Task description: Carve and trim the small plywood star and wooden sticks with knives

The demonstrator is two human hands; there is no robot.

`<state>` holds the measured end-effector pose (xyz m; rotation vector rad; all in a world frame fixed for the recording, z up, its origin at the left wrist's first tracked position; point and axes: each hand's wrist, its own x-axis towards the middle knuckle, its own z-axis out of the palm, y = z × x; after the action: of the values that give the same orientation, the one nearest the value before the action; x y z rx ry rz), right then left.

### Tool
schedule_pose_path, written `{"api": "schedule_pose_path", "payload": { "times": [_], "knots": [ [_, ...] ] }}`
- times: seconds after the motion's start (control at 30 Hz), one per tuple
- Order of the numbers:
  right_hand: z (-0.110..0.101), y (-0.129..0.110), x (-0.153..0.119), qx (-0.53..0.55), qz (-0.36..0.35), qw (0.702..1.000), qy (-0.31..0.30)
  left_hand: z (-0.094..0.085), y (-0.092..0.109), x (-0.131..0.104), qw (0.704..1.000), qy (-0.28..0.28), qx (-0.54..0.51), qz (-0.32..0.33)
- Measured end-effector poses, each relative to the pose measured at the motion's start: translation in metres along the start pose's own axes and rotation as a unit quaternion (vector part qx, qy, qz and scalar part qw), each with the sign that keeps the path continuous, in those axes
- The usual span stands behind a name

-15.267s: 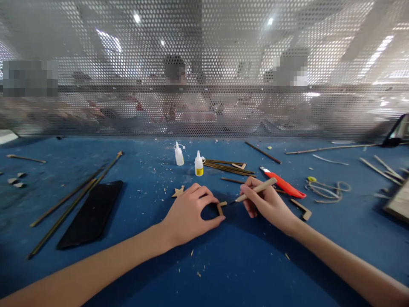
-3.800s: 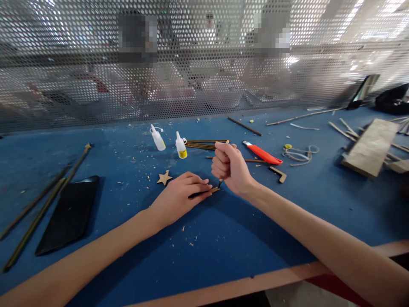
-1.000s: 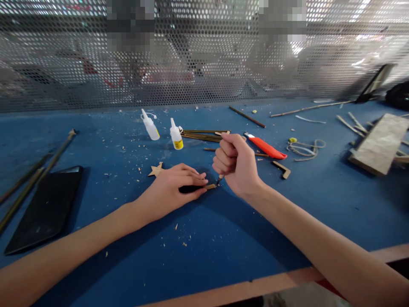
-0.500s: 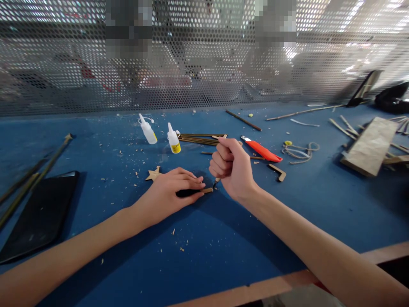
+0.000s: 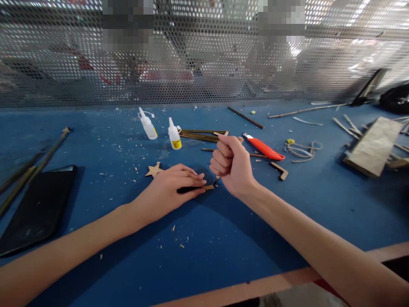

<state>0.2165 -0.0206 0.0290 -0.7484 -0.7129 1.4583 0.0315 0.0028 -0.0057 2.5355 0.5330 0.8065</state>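
Observation:
My left hand (image 5: 174,185) lies low over the blue tabletop, thumb and fingers pinching a short strip of wood (image 5: 209,187). Only the strip's right end sticks out past the fingertips. Closed in a fist, my right hand (image 5: 231,164) grips a small wooden-handled carving tool (image 5: 216,180). Its dark narrow tip points down at the end of the strip; whether it is touching is hard to tell. The fist hides most of the handle. A star-shaped piece of wood (image 5: 154,170) rests just behind my left hand.
Two white glue bottles (image 5: 175,137) stand behind my hands, near thin brown sticks (image 5: 204,136). To the right are a red utility knife (image 5: 264,148), an L-shaped wooden piece (image 5: 280,170), string (image 5: 305,151) and a wooden block (image 5: 372,147). A black tablet (image 5: 38,209) lies left. Perforated metal screen (image 5: 198,72) behind.
The view has shifted slightly, so the things on the table sit a little higher. Both hands keep nearly the same pose, with the tool tip still at the strip's end.

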Motion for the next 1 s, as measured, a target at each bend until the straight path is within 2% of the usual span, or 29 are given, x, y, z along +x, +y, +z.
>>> {"api": "schedule_pose_path", "payload": {
  "times": [0.37,0.6,0.77,1.0],
  "knots": [
    [0.016,0.009,-0.001,-0.096,-0.038,0.995,-0.015,0.001,-0.001,0.000,1.000,-0.003,0.009,-0.019],
    [0.020,0.011,0.003,-0.109,-0.046,0.992,0.047,-0.001,-0.001,0.000,0.999,-0.007,-0.020,-0.042],
    [0.015,0.013,0.012,-0.102,-0.020,0.990,0.096,-0.002,0.002,0.001,0.997,-0.014,-0.028,-0.065],
    [0.017,0.012,0.017,-0.116,-0.004,0.986,0.118,-0.002,0.002,0.002,0.996,-0.022,-0.026,-0.081]
  ]
}}
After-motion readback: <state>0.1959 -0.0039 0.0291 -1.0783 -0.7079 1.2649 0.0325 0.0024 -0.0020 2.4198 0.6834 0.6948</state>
